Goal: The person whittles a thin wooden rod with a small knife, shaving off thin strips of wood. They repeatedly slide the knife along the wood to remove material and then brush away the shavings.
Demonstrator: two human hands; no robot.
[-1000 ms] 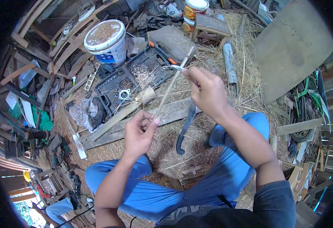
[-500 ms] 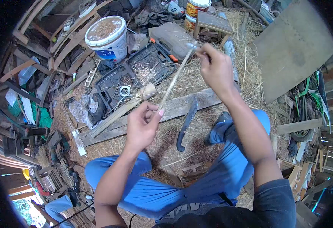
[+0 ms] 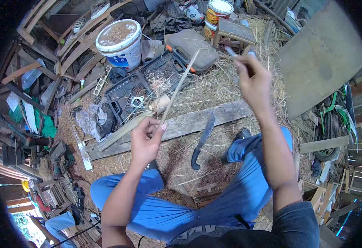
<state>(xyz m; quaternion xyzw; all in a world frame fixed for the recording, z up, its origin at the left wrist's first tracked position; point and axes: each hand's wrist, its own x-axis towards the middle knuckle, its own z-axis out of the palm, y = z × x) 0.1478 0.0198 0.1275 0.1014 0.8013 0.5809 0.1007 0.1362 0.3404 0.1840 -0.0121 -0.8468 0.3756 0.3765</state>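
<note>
Between the thumb and fingers of my left hand (image 3: 145,140) is the lower end of a thin, pale strip of split bamboo or wood (image 3: 182,84). The strip slants up and away, its far end free. My right hand (image 3: 255,80) is closed on a small knife-like tool (image 3: 230,51), whose narrow pale tip points up and left. Motion blurs the tool, and my fingers hide its grip. It is apart from the strip, to the right of its far end. On the floor between my knees lies a machete (image 3: 208,125), its tip resting on a long grey plank (image 3: 185,129).
An open black tool case (image 3: 125,89) lies beyond my left hand, beside a white bucket (image 3: 139,35). Farther back are a small wooden stool (image 3: 235,29) and stacked paint tins (image 3: 219,16). A large board (image 3: 321,58) leans at right. Straw and shavings cover the floor.
My right hand has moved right with the tool, off the strip's far end. My left hand has shifted slightly left and down, still holding the strip.
</note>
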